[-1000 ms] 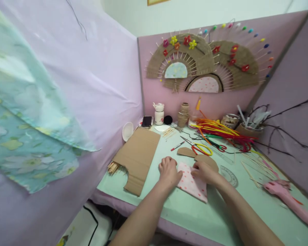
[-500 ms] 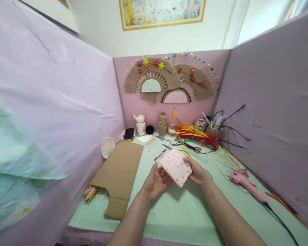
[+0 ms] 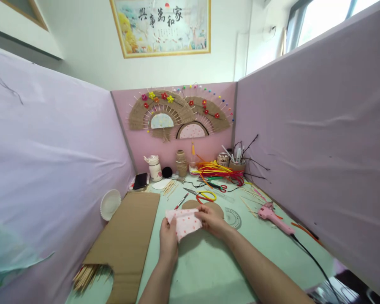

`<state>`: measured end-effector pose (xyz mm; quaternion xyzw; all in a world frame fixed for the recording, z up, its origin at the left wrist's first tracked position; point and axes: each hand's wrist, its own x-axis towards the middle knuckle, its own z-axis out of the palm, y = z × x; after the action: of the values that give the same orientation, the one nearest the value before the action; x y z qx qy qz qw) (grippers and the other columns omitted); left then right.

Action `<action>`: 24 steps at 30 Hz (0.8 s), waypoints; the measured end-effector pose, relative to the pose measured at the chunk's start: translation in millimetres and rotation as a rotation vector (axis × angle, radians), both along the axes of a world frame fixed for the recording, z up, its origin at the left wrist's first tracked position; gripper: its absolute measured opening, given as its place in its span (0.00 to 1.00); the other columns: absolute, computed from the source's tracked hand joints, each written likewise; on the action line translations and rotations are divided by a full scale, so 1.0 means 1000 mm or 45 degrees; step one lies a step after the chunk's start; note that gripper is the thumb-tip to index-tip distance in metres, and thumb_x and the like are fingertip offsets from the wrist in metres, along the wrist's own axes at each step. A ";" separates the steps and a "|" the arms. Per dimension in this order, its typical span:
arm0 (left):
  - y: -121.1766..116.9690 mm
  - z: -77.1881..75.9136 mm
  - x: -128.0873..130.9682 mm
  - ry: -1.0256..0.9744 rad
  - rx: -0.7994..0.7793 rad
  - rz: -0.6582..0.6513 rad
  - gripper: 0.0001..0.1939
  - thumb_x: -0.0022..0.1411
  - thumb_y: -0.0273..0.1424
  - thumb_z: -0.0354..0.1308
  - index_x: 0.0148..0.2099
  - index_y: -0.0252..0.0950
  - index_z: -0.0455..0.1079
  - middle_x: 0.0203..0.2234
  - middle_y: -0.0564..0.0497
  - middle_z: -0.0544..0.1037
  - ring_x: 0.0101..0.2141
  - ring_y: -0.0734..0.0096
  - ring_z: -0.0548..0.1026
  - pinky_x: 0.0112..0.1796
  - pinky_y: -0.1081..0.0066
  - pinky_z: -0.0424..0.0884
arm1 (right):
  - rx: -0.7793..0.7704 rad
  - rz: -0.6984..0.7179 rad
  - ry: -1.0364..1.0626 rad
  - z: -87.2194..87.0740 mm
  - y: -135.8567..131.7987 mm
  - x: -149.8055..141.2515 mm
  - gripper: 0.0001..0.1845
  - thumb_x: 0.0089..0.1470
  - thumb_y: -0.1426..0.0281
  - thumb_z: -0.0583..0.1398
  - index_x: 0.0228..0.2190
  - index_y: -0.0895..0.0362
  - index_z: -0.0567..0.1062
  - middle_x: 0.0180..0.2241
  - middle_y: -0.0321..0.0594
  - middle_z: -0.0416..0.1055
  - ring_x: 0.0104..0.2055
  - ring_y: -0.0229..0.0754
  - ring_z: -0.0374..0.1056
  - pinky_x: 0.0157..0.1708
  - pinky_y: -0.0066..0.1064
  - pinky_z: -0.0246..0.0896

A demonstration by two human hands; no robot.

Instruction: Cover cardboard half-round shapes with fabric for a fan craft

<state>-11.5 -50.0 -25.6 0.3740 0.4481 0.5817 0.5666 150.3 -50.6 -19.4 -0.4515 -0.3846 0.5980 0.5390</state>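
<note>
**Spotted cloth now pinched in both hands**

In the head view, the soft white cloth with pinkish-red spots [image 3: 186,226] hangs just above the near-middle of the table. Half a second ago it spread broad over an open left palm; now the left hand [image 3: 168,238] has its thumb pressed on the front, clamping the near-left edge. The right hand [image 3: 210,220] pinches the upper right corner, as it did then. The upper edge now looks folded over. Two brown cardboard rounded pieces [image 3: 218,207], covered by the cloth then, peep out behind it.

Take the cloth as the clock's centre. The table [image 3: 205,278] is covered in smooth mint green. At nine o'clock lies a flat tan cardboard sheet [image 3: 129,236] with a curved notch, thin wooden sticks [image 3: 84,276] poking out beneath. Scissors with red and yellow handles [image 3: 207,195] lie at one o'clock, a clear plastic protractor [image 3: 232,218] and pink glue gun [image 3: 276,218] at three. Farther off, toward one, sits a fuzzy red, yellow and orange bundle of stems [image 3: 220,170].

High at twelve, two coarse brown fan shapes [image 3: 185,109] dotted with bright flowers hang on a pink panel [image 3: 123,114], beneath a gold-framed picture [image 3: 163,27] on the pale wall.
</note>
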 end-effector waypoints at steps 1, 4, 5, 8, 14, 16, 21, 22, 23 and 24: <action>0.001 -0.001 -0.001 0.065 0.022 0.034 0.17 0.54 0.39 0.62 0.42 0.36 0.66 0.29 0.50 0.78 0.32 0.63 0.78 0.34 0.68 0.72 | 0.003 -0.005 -0.059 -0.001 0.001 0.000 0.19 0.36 0.61 0.68 0.27 0.55 0.66 0.21 0.29 0.67 0.23 0.34 0.63 0.24 0.26 0.58; 0.002 -0.003 -0.004 0.264 0.061 0.113 0.14 0.55 0.40 0.61 0.38 0.38 0.66 0.27 0.51 0.76 0.34 0.61 0.76 0.34 0.68 0.71 | 0.016 -0.034 -0.262 -0.004 0.001 -0.002 0.19 0.37 0.58 0.67 0.27 0.54 0.67 0.19 0.28 0.63 0.20 0.34 0.58 0.20 0.26 0.51; 0.001 -0.003 -0.005 0.327 0.065 0.135 0.12 0.56 0.40 0.60 0.37 0.39 0.65 0.27 0.51 0.76 0.35 0.60 0.76 0.35 0.68 0.71 | 0.026 -0.047 -0.329 -0.004 0.000 -0.002 0.19 0.38 0.57 0.66 0.27 0.54 0.67 0.18 0.28 0.62 0.19 0.34 0.56 0.19 0.26 0.49; -0.001 -0.002 -0.007 0.506 0.058 0.200 0.06 0.60 0.35 0.56 0.34 0.40 0.63 0.28 0.51 0.75 0.37 0.61 0.74 0.39 0.68 0.69 | 0.092 -0.101 -0.502 -0.001 -0.003 -0.004 0.16 0.41 0.55 0.62 0.25 0.53 0.66 0.18 0.30 0.61 0.20 0.38 0.57 0.21 0.28 0.50; -0.003 0.000 -0.008 0.743 -0.011 0.265 0.04 0.59 0.24 0.50 0.34 0.39 0.62 0.33 0.48 0.75 0.38 0.63 0.72 0.42 0.69 0.65 | 0.384 -0.051 -0.646 0.064 0.009 -0.030 0.15 0.43 0.55 0.59 0.27 0.53 0.67 0.27 0.37 0.66 0.33 0.44 0.64 0.30 0.33 0.59; -0.004 0.000 -0.007 0.766 -0.028 0.253 0.05 0.58 0.23 0.50 0.35 0.39 0.62 0.34 0.48 0.75 0.38 0.64 0.72 0.41 0.70 0.65 | 0.536 0.075 -0.650 0.110 0.012 -0.054 0.15 0.44 0.55 0.61 0.28 0.54 0.70 0.28 0.36 0.68 0.33 0.42 0.64 0.32 0.32 0.60; -0.006 0.000 -0.005 0.776 -0.050 0.211 0.07 0.55 0.22 0.50 0.36 0.38 0.62 0.35 0.46 0.75 0.38 0.63 0.72 0.40 0.70 0.65 | 1.187 0.410 -0.782 0.242 0.001 -0.144 0.14 0.53 0.57 0.59 0.31 0.56 0.72 0.31 0.37 0.72 0.34 0.40 0.66 0.37 0.34 0.62; -0.006 0.000 -0.005 0.770 -0.052 0.199 0.07 0.54 0.22 0.51 0.36 0.38 0.62 0.35 0.46 0.75 0.39 0.63 0.72 0.40 0.70 0.65 | 1.262 0.419 -0.769 0.264 -0.002 -0.164 0.15 0.52 0.57 0.61 0.33 0.56 0.72 0.34 0.39 0.73 0.36 0.42 0.67 0.40 0.36 0.63; -0.006 0.000 -0.005 0.759 -0.053 0.188 0.07 0.54 0.22 0.51 0.36 0.38 0.63 0.36 0.47 0.75 0.39 0.63 0.72 0.41 0.69 0.65 | 1.297 0.469 -0.745 0.283 -0.004 -0.185 0.18 0.51 0.56 0.63 0.35 0.57 0.72 0.38 0.42 0.73 0.40 0.44 0.68 0.44 0.38 0.63; -0.006 -0.001 -0.005 0.745 -0.054 0.177 0.07 0.54 0.23 0.51 0.37 0.37 0.63 0.36 0.47 0.75 0.39 0.63 0.72 0.41 0.69 0.65 | 1.281 0.531 -0.673 0.299 -0.006 -0.205 0.23 0.50 0.54 0.64 0.41 0.57 0.71 0.43 0.45 0.72 0.44 0.46 0.68 0.47 0.41 0.63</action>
<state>-16.5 -55.7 -26.4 0.4822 0.6287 0.4773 0.3800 -55.1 -56.9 279.8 -0.1894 -0.8215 0.3036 0.4440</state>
